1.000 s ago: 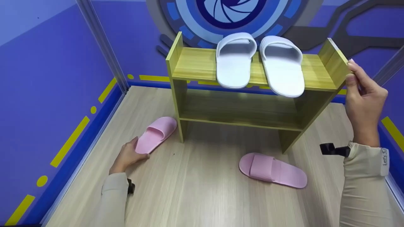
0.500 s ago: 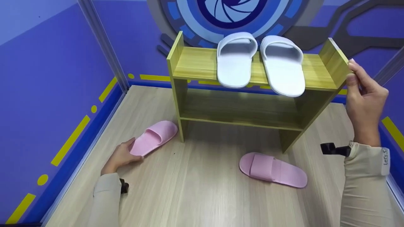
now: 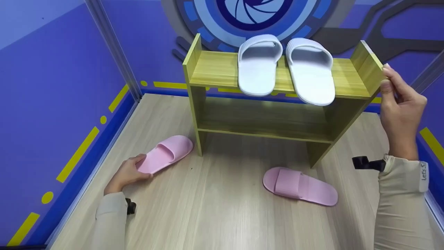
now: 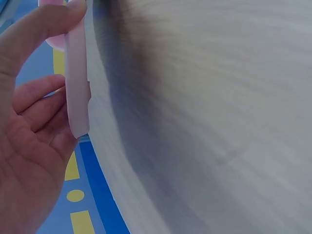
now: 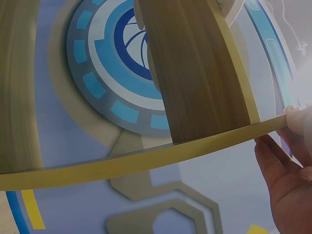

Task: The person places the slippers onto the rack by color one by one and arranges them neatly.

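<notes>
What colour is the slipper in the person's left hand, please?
The slipper is pink, showing best in the head view.

The right sleeve (image 3: 402,211) was beige, creased along the forearm, with a gathered edge at the wrist. A pale band (image 3: 423,186) on its outer side bore small dark lettering (image 3: 423,172) starting "Let's", the rest too small to read. The left sleeve (image 3: 108,225) was beige too, smoother, with a cuff (image 3: 111,202). A blocky black mount (image 3: 362,163) jutted from the right cuff (image 3: 399,173); a smaller-looking black piece (image 3: 130,206) showed at the left.
</notes>
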A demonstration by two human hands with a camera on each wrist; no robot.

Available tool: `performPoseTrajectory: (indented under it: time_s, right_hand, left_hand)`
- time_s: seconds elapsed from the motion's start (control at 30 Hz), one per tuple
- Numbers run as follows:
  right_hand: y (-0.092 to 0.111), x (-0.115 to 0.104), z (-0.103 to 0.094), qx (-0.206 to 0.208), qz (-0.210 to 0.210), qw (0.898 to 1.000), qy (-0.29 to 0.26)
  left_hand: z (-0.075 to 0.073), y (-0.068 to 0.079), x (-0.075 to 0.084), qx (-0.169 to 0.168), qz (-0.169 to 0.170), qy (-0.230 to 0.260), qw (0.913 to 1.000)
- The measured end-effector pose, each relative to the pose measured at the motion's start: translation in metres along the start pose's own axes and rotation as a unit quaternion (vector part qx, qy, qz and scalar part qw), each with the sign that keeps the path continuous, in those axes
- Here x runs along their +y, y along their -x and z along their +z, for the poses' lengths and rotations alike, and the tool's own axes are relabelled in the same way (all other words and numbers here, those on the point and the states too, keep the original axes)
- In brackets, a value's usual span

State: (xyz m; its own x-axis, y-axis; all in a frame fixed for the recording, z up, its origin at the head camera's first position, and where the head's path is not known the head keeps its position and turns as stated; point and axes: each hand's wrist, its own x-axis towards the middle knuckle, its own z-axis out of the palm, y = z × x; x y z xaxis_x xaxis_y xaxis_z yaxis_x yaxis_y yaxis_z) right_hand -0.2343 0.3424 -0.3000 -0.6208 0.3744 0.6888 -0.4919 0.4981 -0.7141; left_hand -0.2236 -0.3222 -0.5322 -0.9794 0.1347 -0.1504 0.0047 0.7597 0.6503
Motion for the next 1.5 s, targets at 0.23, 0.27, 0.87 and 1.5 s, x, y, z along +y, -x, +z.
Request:
performPoseTrajectory:
  time_s: [0.23, 0.27, 0.87, 1.5]
  right_hand:
    - [0.000, 0.000, 0.001, -0.001, -0.010, 1.000, -0.002]
    - [0.000, 0.000, 0.001, -0.001, -0.010, 1.000, -0.003]
    - [0.001, 0.001, 0.000, -0.003, -0.007, 1.000, 0.024]
    - [0.001, -0.001, 0.000, -0.002, -0.003, 0.999, 0.037]
  left_hand:
    - [-0.007, 0.007, 0.001, -0.004, 0.015, -0.009, 0.9999]
    - [-0.009, 0.008, 0.001, -0.007, 0.013, -0.008, 0.9999]
    - [-0.026, 0.027, 0.016, -0.025, 0.071, -0.005, 0.9972]
    - [-0.014, 0.032, 0.029, -0.054, 0.116, -0.003, 0.9918]
